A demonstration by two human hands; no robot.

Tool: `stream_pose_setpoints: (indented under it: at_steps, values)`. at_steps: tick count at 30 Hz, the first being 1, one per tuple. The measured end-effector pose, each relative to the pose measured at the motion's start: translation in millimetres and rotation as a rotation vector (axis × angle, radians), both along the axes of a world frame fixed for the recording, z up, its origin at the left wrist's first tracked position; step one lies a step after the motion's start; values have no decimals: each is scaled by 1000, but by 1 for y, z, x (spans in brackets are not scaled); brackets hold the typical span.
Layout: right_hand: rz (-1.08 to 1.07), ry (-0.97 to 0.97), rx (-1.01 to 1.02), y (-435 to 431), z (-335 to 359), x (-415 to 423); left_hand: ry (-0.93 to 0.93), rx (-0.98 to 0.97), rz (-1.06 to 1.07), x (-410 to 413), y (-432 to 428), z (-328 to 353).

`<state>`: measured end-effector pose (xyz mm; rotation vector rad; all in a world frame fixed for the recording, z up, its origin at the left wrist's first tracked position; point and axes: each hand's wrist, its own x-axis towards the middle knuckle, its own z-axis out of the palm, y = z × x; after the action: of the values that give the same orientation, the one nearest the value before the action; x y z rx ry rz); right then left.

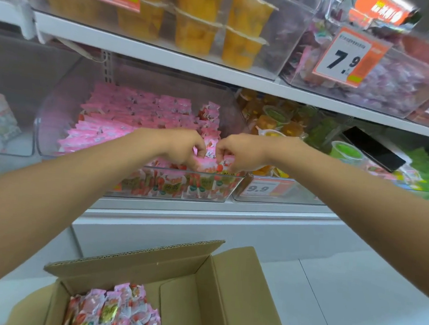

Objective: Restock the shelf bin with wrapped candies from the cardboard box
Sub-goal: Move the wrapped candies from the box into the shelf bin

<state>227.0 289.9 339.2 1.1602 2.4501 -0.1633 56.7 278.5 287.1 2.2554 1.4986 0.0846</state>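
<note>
A clear shelf bin [58,114] on the middle shelf holds rows of pink wrapped candies [124,114]. Both my hands reach into its front right corner. My left hand [184,147] curls its fingers down onto candies there, and my right hand [237,151] does the same right beside it, fingertips almost meeting. Red and pink wrappers show between the fingers. Below, an open cardboard box [198,284] stands on the floor with a heap of the same wrapped candies [114,313] in its left part.
To the right sits a bin of jelly cups [275,121] with a 9.9 price tag [260,189]. A black phone [373,149] lies on goods further right. The upper shelf carries orange fruit cups [202,15] and a 7.9 tag [347,60]. Pale floor [326,299] lies right of the box.
</note>
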Motion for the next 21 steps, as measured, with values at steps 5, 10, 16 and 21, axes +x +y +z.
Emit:
stream_pose_setpoints:
  at_steps: [5,10,16,21]
  values:
    - [14,96,44,3,-3,-3,90,33,-29,5,1,2]
    - [-28,94,-1,7,-8,-4,113,-23,-39,6,5,-6]
    - [-3,84,-157,0,-7,-8,-189,-293,133,-3,4,21]
    - [13,148,-152,-1,-16,0,-135,-110,74,-8,15,7]
